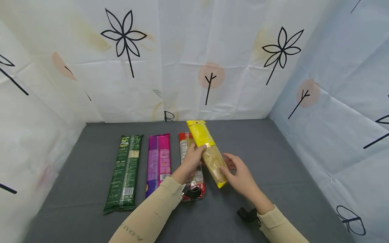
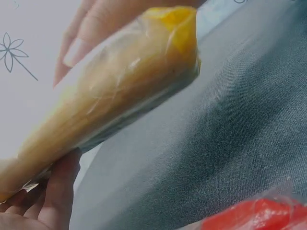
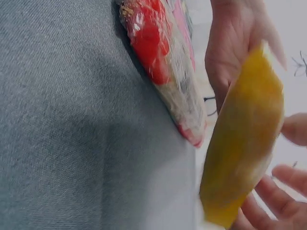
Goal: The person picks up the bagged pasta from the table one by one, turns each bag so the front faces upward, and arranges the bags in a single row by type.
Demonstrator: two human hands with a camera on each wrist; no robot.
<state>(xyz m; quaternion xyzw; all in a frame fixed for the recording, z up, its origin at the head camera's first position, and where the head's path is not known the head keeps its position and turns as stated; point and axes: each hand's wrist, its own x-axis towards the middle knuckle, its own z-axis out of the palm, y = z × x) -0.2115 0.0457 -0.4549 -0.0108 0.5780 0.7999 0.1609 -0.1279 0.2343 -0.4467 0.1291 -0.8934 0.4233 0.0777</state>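
A yellow pasta pack (image 1: pixel 214 162) with a clear window over straw-coloured contents is held up at a slant above the table. My left hand (image 1: pixel 192 160) grips its left side near the middle, thumb on top and fingers underneath. At the lower right edge, my right hand (image 1: pixel 242 177) holds it between thumb and fingers. In the left wrist view the pack (image 2: pixel 110 86) spans both hands, clear of the grey cloth. The right wrist view shows the pack's yellow end (image 3: pixel 244 139) close up. Partly covered by my left hand, a red pasta pack (image 1: pixel 198 180) lies beneath.
A purple and pink pack (image 1: pixel 158 158) and a dark green pack (image 1: pixel 124 172) lie to the left, roughly side by side with the red one. The grey table (image 1: pixel 288 202) meets a patterned white cloth wall (image 1: pixel 182 84) at the back and sides.
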